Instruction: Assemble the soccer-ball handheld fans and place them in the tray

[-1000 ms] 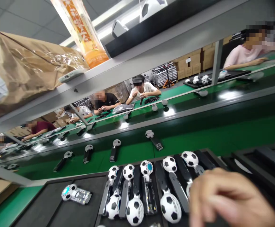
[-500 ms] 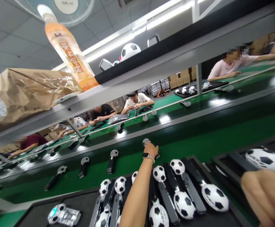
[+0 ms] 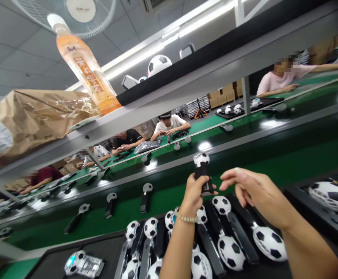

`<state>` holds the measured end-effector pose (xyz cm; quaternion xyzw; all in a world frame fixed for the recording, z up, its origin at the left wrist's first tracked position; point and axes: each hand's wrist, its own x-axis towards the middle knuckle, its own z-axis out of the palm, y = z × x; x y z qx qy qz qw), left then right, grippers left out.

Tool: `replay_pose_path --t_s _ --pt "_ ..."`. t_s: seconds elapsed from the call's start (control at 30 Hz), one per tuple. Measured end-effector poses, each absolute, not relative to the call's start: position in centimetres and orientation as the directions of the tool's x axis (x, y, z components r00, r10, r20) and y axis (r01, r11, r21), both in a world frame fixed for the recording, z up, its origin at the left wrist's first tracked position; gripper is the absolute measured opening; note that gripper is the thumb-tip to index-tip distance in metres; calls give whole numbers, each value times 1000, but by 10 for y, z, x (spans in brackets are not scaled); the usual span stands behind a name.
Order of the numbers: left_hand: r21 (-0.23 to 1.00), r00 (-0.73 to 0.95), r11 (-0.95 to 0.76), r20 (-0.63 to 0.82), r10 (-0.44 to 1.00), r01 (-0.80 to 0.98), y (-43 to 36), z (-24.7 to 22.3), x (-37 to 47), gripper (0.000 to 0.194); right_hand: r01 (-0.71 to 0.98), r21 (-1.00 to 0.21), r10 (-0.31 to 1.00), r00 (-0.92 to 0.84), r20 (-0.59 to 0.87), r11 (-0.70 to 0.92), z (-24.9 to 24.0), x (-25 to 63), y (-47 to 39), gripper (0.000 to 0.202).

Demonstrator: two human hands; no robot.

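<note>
**Football-headed handset held upright above the tray**

Left hand (image 3: 196,190) clamped around the black handle of a football-headed handset (image 3: 202,170), gripped low on the handle, football end up. Handset held upright in the air, above the far edge of the black tray (image 3: 52,261) and in front of the green conveyor belt (image 3: 169,193). Beaded bracelet (image 3: 185,218) on the left wrist.

Right hand (image 3: 252,190) just right of the handset, fingers spread and loosely curled, tips pointing toward the handle, holding nothing. Whether a fingertip touches the handle: cannot tell.

In the tray, below both forearms: a packed row of football-headed handsets (image 3: 228,240), some with football end toward the belt, some reversed. Left of that row, alone on the tray floor: 1 clear-bodied unit (image 3: 83,265) with a blue light in its head. Right of the tray: a second black tray (image 3: 326,217) holding a large football piece (image 3: 330,193).

Beyond the tray, on the belt: 3 more handsets lying apart from each other, nearest to the held one at (image 3: 145,195). Across the belt: other people seated at work.

Above the belt: a grey shelf (image 3: 169,83) bearing a crumpled brown paper bag (image 3: 38,112) and an orange drink bottle (image 3: 84,66).
</note>
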<state>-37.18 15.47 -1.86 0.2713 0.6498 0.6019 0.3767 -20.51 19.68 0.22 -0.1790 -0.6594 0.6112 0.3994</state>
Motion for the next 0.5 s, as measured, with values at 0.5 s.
replay_pose_path --t_s 0.5 --pt "980 -156 -130 106 982 -150 68 1 -318 106 -261 -632 450 -879 -158 -730 -4 -260 179 43"
